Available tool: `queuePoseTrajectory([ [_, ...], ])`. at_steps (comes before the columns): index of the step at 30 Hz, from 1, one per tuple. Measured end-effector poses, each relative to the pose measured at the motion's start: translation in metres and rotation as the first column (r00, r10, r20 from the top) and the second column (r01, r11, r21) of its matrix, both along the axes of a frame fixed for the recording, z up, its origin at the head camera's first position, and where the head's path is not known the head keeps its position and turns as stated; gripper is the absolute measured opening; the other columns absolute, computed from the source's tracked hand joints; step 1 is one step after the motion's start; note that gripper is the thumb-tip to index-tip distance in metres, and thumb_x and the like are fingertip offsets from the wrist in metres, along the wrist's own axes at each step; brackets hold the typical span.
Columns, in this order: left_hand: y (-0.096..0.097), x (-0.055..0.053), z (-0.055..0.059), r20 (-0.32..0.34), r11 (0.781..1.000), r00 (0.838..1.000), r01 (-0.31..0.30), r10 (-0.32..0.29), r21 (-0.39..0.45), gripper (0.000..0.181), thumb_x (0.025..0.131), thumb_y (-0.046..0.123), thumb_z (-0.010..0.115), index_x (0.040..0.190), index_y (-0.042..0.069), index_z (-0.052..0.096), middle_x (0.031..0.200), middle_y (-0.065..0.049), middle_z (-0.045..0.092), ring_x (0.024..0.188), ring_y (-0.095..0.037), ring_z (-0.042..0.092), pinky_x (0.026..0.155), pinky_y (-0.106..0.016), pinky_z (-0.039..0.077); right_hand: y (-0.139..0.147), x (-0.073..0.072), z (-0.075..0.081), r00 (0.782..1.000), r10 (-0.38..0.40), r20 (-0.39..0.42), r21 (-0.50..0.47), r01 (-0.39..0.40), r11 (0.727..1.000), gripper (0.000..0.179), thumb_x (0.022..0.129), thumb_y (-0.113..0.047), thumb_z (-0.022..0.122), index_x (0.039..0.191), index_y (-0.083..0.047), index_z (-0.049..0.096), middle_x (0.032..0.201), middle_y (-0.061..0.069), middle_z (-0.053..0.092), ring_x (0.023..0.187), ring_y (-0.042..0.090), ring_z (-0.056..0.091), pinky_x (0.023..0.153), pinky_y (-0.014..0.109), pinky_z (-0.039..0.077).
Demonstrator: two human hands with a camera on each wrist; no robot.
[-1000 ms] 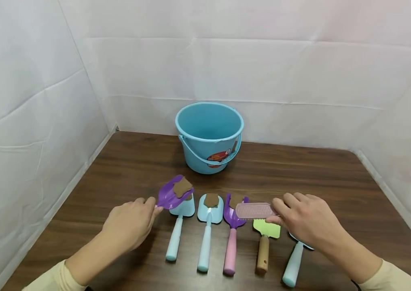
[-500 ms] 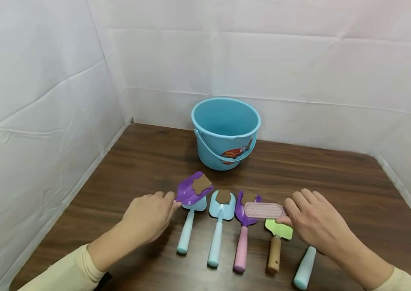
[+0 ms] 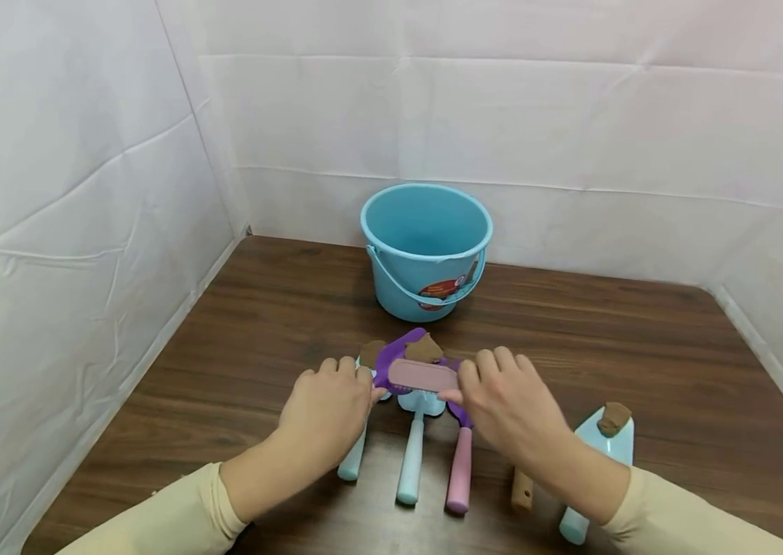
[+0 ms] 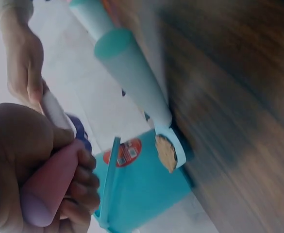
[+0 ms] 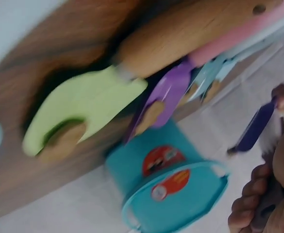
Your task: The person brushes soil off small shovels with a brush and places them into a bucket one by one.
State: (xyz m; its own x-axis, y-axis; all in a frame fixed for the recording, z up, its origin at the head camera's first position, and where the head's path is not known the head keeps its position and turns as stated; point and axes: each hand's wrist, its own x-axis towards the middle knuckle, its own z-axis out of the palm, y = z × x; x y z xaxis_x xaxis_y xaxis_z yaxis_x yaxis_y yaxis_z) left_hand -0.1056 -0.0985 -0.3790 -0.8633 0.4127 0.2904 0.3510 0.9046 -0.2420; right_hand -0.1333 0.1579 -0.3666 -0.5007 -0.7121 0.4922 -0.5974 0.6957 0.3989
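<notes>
My left hand [image 3: 327, 416] grips a small purple shovel [image 3: 391, 356], and its pink handle [image 4: 52, 182] shows between my fingers in the left wrist view. A flat brown piece [image 3: 423, 348] lies on the shovel's blade. My right hand [image 3: 512, 401] holds a pink brush [image 3: 422, 375] by its handle, with the head across the near side of the blade, overlapping it in the head view. Whether brush and brown piece touch is unclear. Both hands are above the row of other shovels, partly hiding them.
A light blue bucket [image 3: 398, 281] stands behind the tools. Below lie pale blue shovels [image 3: 411, 459], a pink-handled purple one [image 3: 460, 470], a green one [image 5: 91, 94] with a wooden handle, and a pale blue trowel [image 3: 616, 447]. Several carry brown pieces. White cloth [image 3: 502, 116] surrounds the table.
My right hand has carried the brush left to the purple shovel in my left hand, which has moved slightly right. The pale blue trowel at right is uncovered; the green shovel's blade is now hidden.
</notes>
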Motion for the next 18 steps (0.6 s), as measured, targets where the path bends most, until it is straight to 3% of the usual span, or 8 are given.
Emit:
queuePoseTrajectory([
  [7, 0.011, 0.0, -0.01, -0.139, 0.998, 0.99, -0.009, 0.001, -0.059, 0.049, 0.1, 0.052, 0.055, 0.077, 0.01, 0.058, 0.069, -0.004, 0.038, 0.06, -0.018, 0.044, 0.048, -0.029, 0.038, -0.016, 0.006, -0.012, 0.993, -0.086, -0.087, -0.055, 0.081, 0.995, 0.061, 0.111, -0.047, 0.02, 0.067, -0.007, 0.036, 0.062, 0.006, 0.026, 0.053, 0.021, 0.028, 0.047, 0.03, 0.02],
  [12, 0.013, 0.0, -0.017, -0.168, 0.995, 0.986, 0.007, -0.024, -0.098, 0.05, 0.1, 0.054, 0.055, 0.077, 0.009, 0.06, 0.072, -0.004, 0.038, 0.062, -0.019, 0.042, 0.055, -0.032, 0.037, -0.01, 0.002, -0.015, 0.988, -0.134, -0.071, -0.074, 0.129, 0.989, 0.06, 0.11, -0.046, 0.023, 0.066, -0.008, 0.033, 0.062, 0.005, 0.021, 0.051, 0.021, 0.026, 0.046, 0.031, 0.019],
  [18, 0.012, 0.0, -0.019, -0.186, 0.996, 0.981, 0.043, -0.058, -0.082, 0.046, 0.1, 0.05, 0.059, 0.077, 0.01, 0.056, 0.072, -0.003, 0.035, 0.06, -0.017, 0.037, 0.05, -0.027, 0.031, 0.0, -0.004, -0.014, 0.981, -0.193, -0.032, -0.039, 0.192, 0.981, 0.061, 0.111, -0.048, 0.016, 0.068, -0.008, 0.033, 0.062, 0.005, 0.021, 0.053, 0.02, 0.025, 0.047, 0.03, 0.019],
])
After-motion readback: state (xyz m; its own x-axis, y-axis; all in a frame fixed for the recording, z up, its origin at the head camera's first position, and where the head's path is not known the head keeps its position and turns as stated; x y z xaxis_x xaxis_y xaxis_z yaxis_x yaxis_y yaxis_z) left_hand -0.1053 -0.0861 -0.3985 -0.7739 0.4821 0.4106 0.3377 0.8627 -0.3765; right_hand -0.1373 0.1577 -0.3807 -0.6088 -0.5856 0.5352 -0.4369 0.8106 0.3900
